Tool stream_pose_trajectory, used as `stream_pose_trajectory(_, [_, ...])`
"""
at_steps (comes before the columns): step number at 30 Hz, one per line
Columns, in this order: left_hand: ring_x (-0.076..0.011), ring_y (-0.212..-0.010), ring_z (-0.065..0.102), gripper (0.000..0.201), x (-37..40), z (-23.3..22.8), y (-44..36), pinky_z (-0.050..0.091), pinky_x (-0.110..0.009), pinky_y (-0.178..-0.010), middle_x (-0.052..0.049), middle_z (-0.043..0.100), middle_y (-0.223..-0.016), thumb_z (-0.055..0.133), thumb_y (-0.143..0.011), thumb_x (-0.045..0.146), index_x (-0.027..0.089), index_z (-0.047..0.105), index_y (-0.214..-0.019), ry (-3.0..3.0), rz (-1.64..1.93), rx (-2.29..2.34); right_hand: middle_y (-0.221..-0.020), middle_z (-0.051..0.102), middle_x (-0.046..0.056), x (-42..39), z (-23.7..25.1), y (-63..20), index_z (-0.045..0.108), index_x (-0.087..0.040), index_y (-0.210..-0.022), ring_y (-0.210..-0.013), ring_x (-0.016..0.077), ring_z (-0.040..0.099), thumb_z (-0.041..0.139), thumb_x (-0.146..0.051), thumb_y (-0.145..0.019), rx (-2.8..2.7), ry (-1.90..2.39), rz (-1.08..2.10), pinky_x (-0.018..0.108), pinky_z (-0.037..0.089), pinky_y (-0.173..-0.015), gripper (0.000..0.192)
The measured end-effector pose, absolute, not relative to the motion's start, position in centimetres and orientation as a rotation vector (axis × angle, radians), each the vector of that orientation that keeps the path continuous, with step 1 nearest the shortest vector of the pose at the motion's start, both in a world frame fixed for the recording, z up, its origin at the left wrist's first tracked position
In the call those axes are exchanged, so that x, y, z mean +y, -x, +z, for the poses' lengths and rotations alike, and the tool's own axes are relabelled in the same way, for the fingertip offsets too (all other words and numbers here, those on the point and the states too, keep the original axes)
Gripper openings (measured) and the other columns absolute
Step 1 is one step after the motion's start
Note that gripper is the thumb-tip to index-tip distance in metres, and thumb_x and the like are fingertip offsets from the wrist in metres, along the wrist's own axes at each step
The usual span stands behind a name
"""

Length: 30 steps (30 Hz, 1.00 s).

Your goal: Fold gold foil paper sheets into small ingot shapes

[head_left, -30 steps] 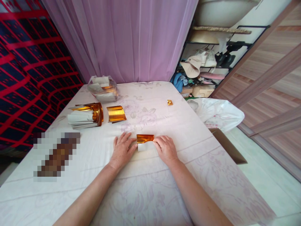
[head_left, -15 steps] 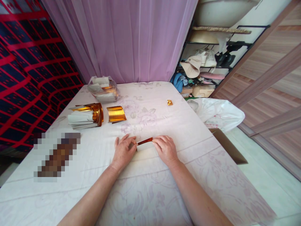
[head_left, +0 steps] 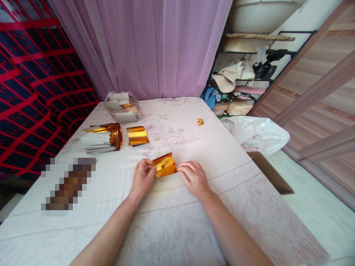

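Note:
Between my hands is a sheet of gold foil paper (head_left: 165, 164), its shiny side up and a crease across its middle. My left hand (head_left: 143, 178) pinches its left edge between thumb and fingers. At the right edge, the closed fingertips of my right hand (head_left: 194, 178) grip a corner. Beyond my left hand lies a small pile of gold foil sheets (head_left: 138, 136). A thicker, curled stack of foil paper (head_left: 101, 138) with pale backs sits left of that pile. Farther right rests a small folded gold piece (head_left: 200, 121).
A clear plastic bag (head_left: 122, 106) of paper sheets stands at the back left of the cloth-covered table (head_left: 172, 229). Past the right edge are a white plastic bag (head_left: 257, 133), a flat brown board (head_left: 270, 173) and a shelf rack. A blurred patch covers something at left.
The foil paper, a narrow folded strip before, is now opened out with its gold face showing. My left fingers have curled in on its edge; my right hand has barely moved.

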<state>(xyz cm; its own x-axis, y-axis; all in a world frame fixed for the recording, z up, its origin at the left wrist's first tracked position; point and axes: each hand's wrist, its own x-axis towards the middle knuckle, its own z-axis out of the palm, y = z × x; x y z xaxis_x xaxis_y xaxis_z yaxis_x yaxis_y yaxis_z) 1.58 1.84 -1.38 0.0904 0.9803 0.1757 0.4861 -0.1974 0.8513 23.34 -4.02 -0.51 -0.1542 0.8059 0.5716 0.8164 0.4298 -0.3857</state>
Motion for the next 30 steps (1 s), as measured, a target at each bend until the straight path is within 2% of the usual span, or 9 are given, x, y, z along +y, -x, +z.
stream_pose_trajectory(4, [-0.0131,-0.071,0.062,0.011,1.8,-1.2,-1.5,0.047,-0.027,-0.075,0.005,0.059,-0.072,0.054,-0.081,0.028,0.024,0.048,-0.089,-1.729,1.06,1.42,-0.1,0.07,0.004,-4.1,-0.3,-23.1,0.068,-0.023,-0.088,-0.094,0.0195,0.059,0.05,-0.007,-0.085,-1.984,1.366,-0.01,0.035,0.044,-0.087,0.024])
stream_pose_trajectory(8, [-0.0135,-0.063,0.06,0.027,1.7,-0.6,-1.7,0.047,-0.027,-0.069,0.008,0.056,-0.063,0.055,-0.077,0.032,0.024,0.044,-0.1,-1.582,1.073,1.351,-0.101,0.072,0.001,-4.2,-0.2,-22.8,0.069,-0.024,-0.087,-0.098,0.0198,0.058,0.049,-0.004,-0.084,-2.067,1.372,0.018,0.034,0.043,-0.087,0.029])
stream_pose_trajectory(12, [-0.0137,-0.063,0.061,0.04,1.3,0.1,-2.1,0.048,-0.027,-0.069,0.008,0.057,-0.062,0.058,-0.076,0.037,0.022,0.044,-0.11,-1.476,1.141,1.283,-0.098,0.073,0.002,-4.5,-0.1,-22.4,0.069,-0.025,-0.1,-0.093,0.0205,0.06,0.048,-0.007,-0.086,-2.122,1.415,0.037,0.035,0.042,-0.081,0.032])
stream_pose_trajectory(16, [-0.0146,-0.073,0.063,0.03,0.7,0.3,-2.1,0.049,-0.029,-0.077,0.003,0.063,-0.071,0.058,-0.081,0.037,0.021,0.054,-0.106,-1.624,1.206,1.281,-0.099,0.073,0.006,-4.6,0.1,-21.6,0.065,-0.021,-0.117,-0.093,0.022,0.061,0.046,-0.016,-0.092,-2.092,1.448,0.02,0.036,0.044,-0.082,0.032])
stream_pose_trajectory(19, [-0.0169,-0.082,0.065,0.021,0.1,0.3,-2.2,0.05,-0.031,-0.081,-0.002,0.067,-0.082,0.058,-0.084,0.037,0.02,0.059,-0.098,-1.759,1.234,1.271,-0.103,0.071,0.009,-4.7,0.3,-20.9,0.064,-0.02,-0.119,-0.096,0.0219,0.062,0.046,-0.028,-0.096,-2.055,1.432,0.048,0.036,0.046,-0.086,0.03])
stream_pose_trajectory(22, [-0.0171,-0.08,0.065,0.016,-0.5,0.7,-2.4,0.048,-0.038,-0.09,-0.001,0.069,-0.081,0.057,-0.087,0.035,0.021,0.062,-0.091,-1.905,1.236,1.24,-0.104,0.071,0.01,-4.8,0.2,-20.5,0.061,-0.018,-0.121,-0.095,0.0222,0.064,0.045,-0.034,-0.097,-2.007,1.376,0.119,0.036,0.048,-0.084,0.033])
stream_pose_trajectory(26, [-0.0166,-0.08,0.066,0.011,-1.0,1.5,-2.6,0.037,-0.046,-0.103,0.001,0.072,-0.083,0.057,-0.09,0.032,0.023,0.064,-0.087,-2.133,1.22,1.154,-0.103,0.071,0.01,-5.0,0.1,-20.2,0.062,-0.018,-0.117,-0.093,0.0226,0.065,0.047,-0.04,-0.095,-1.92,1.314,0.213,0.036,0.05,-0.083,0.035])
stream_pose_trajectory(30, [-0.0176,-0.09,0.067,0.013,-1.2,2.1,-2.7,0.037,-0.042,-0.097,0.0,0.075,-0.091,0.055,-0.094,0.032,0.026,0.067,-0.095,-2.329,1.103,1.003,-0.096,0.072,0.008,-5.1,0.3,-20.1,0.066,-0.021,-0.106,-0.09,0.0215,0.066,0.053,-0.042,-0.091,-1.801,1.258,0.329,0.034,0.051,-0.083,0.029])
